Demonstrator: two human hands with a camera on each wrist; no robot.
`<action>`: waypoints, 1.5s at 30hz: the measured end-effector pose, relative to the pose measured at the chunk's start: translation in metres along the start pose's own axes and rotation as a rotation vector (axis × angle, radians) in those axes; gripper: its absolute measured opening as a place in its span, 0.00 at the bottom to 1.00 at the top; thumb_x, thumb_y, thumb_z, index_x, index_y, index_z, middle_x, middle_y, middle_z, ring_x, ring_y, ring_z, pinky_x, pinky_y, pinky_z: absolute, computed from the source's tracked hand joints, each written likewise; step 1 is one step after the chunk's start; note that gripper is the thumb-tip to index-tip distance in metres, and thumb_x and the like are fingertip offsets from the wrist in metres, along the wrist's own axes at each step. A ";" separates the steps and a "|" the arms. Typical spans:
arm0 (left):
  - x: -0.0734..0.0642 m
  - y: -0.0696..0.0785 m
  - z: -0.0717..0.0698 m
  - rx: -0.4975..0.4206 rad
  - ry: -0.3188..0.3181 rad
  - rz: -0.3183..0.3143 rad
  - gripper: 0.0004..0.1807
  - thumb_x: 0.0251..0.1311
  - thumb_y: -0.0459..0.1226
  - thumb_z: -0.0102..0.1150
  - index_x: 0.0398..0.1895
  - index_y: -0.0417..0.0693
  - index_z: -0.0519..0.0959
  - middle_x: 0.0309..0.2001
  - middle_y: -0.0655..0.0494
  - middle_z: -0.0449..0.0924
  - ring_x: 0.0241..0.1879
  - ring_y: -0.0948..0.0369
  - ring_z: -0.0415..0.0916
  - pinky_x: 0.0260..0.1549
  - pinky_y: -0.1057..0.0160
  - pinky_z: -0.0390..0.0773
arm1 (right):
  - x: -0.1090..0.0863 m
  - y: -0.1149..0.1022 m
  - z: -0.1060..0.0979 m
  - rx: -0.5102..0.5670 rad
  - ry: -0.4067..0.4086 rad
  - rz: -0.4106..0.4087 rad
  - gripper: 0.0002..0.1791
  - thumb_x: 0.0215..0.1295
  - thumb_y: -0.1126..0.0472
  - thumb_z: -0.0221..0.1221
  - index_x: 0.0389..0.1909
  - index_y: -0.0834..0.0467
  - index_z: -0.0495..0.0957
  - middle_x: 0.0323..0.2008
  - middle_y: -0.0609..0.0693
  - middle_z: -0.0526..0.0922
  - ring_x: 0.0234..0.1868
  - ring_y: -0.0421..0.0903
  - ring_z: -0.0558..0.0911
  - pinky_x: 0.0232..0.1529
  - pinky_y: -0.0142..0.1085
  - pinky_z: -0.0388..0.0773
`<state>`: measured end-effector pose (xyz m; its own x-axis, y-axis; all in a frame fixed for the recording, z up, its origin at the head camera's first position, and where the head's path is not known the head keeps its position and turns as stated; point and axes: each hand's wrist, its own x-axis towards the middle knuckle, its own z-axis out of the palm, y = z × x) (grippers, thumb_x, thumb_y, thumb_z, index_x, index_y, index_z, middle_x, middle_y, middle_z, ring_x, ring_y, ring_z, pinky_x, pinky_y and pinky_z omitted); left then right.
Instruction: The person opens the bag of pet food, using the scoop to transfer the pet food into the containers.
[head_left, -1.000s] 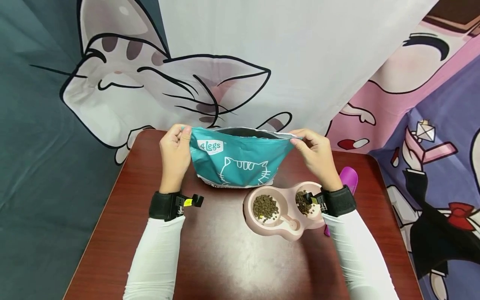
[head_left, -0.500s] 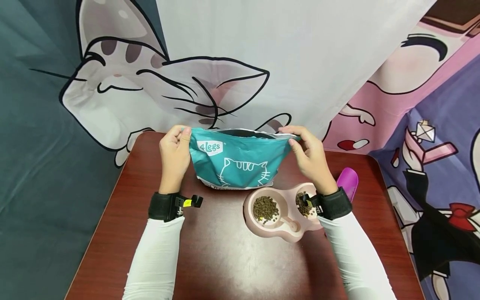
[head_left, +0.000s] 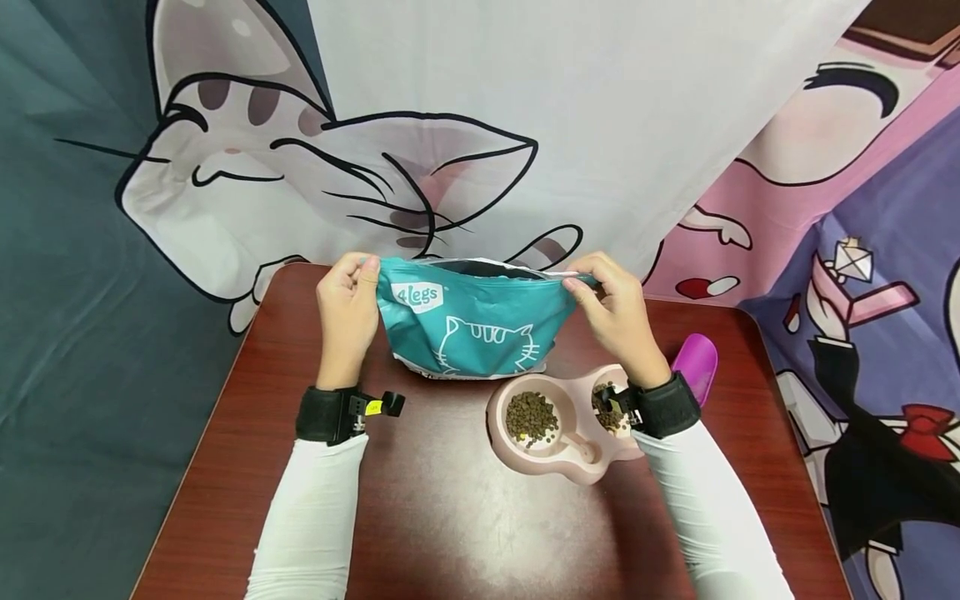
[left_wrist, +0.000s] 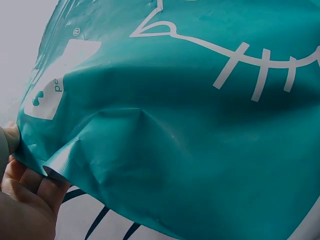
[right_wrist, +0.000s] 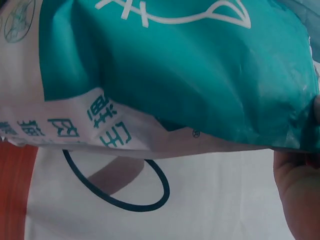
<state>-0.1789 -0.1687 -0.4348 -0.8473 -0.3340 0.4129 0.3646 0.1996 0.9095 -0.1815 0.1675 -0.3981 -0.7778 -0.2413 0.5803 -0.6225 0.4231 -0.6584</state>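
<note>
A teal pet food bag with a white cat outline stands at the back of the table, its top edge parted in the middle. My left hand pinches the bag's upper left corner between thumb and fingers. At the upper right corner, my right hand grips the rim the same way. The left wrist view shows the bag close up with the left hand at its corner. In the right wrist view, the right hand is partly cut off at the edge. The bag's inside is dark.
In front of the bag sits a pink double bowl with brown kibble in both wells, the right one partly behind my wrist. A purple scoop-like object lies beyond my right wrist. Printed cloth hangs behind the brown table.
My right hand has shifted slightly left and inward along the bag's rim, and more of the purple object shows. My left hand keeps its hold with hardly any movement.
</note>
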 end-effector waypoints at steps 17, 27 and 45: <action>0.000 0.000 -0.002 -0.011 -0.007 -0.013 0.16 0.75 0.38 0.57 0.39 0.29 0.82 0.16 0.68 0.65 0.17 0.71 0.60 0.20 0.70 0.59 | 0.001 -0.005 -0.006 -0.044 0.042 -0.026 0.07 0.62 0.71 0.69 0.41 0.63 0.86 0.31 0.52 0.77 0.32 0.42 0.71 0.32 0.28 0.66; 0.000 -0.001 -0.003 -0.013 -0.006 -0.012 0.16 0.76 0.37 0.56 0.39 0.30 0.82 0.16 0.67 0.63 0.17 0.70 0.59 0.20 0.69 0.58 | 0.003 -0.009 -0.006 -0.080 0.060 -0.062 0.11 0.60 0.71 0.71 0.44 0.61 0.89 0.29 0.52 0.77 0.32 0.45 0.73 0.33 0.28 0.67; 0.000 0.001 -0.003 -0.017 -0.016 -0.003 0.16 0.75 0.37 0.57 0.39 0.30 0.83 0.16 0.65 0.62 0.16 0.69 0.58 0.19 0.70 0.57 | 0.016 -0.020 -0.003 -0.201 -0.062 -0.175 0.05 0.59 0.69 0.72 0.35 0.61 0.87 0.29 0.52 0.80 0.32 0.43 0.74 0.35 0.33 0.67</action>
<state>-0.1773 -0.1712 -0.4339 -0.8545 -0.3196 0.4095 0.3683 0.1832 0.9115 -0.1811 0.1577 -0.3740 -0.6673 -0.3764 0.6427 -0.7232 0.5336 -0.4384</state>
